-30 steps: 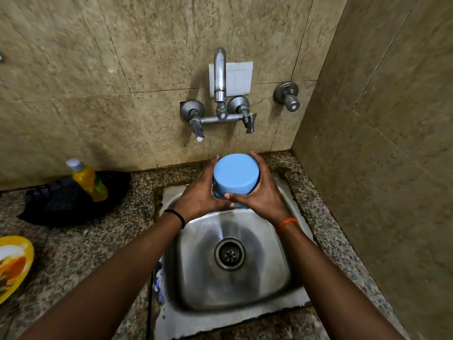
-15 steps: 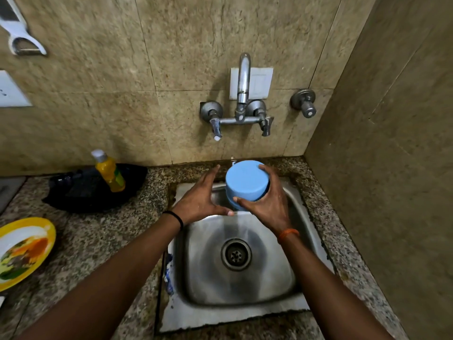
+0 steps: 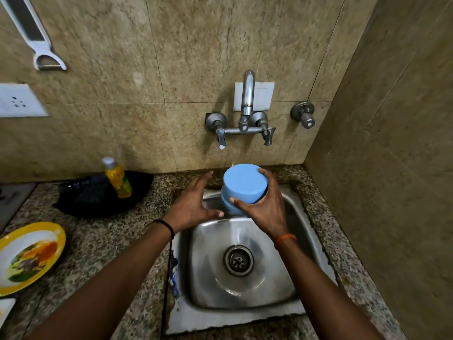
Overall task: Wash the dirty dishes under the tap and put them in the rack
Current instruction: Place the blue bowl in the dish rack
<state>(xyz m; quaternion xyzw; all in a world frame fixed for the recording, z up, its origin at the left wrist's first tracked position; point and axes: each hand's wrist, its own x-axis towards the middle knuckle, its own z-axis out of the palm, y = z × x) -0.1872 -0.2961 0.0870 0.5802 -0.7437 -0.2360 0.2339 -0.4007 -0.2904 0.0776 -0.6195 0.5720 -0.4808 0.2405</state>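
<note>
Blue cup (image 3: 244,188), upside down, sits pinched between right hand (image 3: 266,207) fingers (image 3: 266,175) and thumb; left hand (image 3: 193,204) fingers spread just beside it.

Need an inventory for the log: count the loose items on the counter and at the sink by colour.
Blue: 1, the cup gripped bottom-up by the right hand over the sink; left hand is off it.
Yellow: 2, the plate and the bottle.
Black: 1, the pan behind the bottle.
Total: 4
</note>
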